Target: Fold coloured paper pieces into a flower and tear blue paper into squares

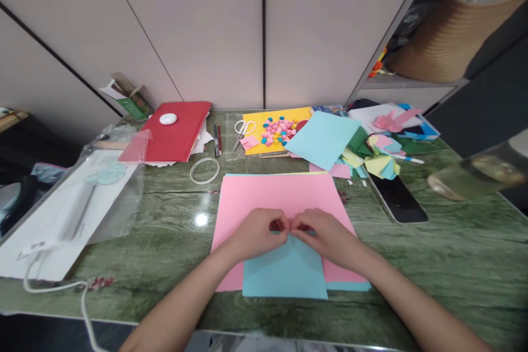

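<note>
A stack of paper with a pink sheet (272,190) on top lies on the green table in front of me. Over its lower part is a smaller blue paper (284,272). My left hand (264,234) and my right hand (324,234) meet at the middle of the blue paper's top edge. Both are closed, thumb and fingers pinched together, tips almost touching. What is between the fingertips is too small to tell, though a bit of pink shows there. The blue paper's upper corners are partly hidden by the hands.
Behind the stack are scissors (244,129), a yellow sheet (253,146) with several small colored balls, and a tape ring (204,170). A phone (398,198), folded papers and a clear cup (474,176) stand right; a red folder (173,140) and white cable (86,308) left.
</note>
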Demonstrator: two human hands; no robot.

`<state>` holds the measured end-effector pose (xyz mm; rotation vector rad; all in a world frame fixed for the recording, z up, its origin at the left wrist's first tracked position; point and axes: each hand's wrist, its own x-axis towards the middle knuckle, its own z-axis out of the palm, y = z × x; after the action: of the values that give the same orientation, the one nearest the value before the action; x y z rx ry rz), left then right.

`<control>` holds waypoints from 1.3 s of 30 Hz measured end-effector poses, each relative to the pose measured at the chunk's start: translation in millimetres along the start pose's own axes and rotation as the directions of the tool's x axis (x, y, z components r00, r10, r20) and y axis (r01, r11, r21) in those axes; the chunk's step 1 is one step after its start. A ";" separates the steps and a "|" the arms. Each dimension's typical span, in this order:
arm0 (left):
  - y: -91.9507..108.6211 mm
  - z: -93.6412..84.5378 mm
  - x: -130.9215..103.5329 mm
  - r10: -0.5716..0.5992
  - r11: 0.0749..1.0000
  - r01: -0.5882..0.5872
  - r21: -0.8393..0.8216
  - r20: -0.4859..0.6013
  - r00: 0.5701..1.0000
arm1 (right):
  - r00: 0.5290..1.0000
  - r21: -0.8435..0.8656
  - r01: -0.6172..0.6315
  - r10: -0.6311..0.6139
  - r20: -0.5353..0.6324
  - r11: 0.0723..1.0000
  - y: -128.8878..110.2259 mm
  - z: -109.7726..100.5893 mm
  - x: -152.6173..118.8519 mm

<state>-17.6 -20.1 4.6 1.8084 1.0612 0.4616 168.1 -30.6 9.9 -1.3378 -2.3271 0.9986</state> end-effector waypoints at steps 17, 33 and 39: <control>-21.7 -48.9 5.1 -0.067 0.997 0.071 0.015 -0.165 0.984 | 0.971 0.094 -0.114 0.131 -0.199 0.989 38.0 -52.2 -8.3; -4.4 0.2 6.8 -0.068 0.994 0.048 -0.099 -0.207 0.976 | 0.983 -0.037 0.017 -0.023 -0.180 0.999 19.8 -20.0 -0.2; 2.0 9.8 -0.3 0.004 0.999 -0.009 -0.032 -0.158 0.987 | 0.983 -0.010 0.041 -0.042 -0.176 0.999 0.6 -5.9 -1.7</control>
<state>-10.0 -26.0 1.7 1.7699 1.1495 0.6315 172.5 -29.3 13.9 -1.3168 -2.2187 0.8247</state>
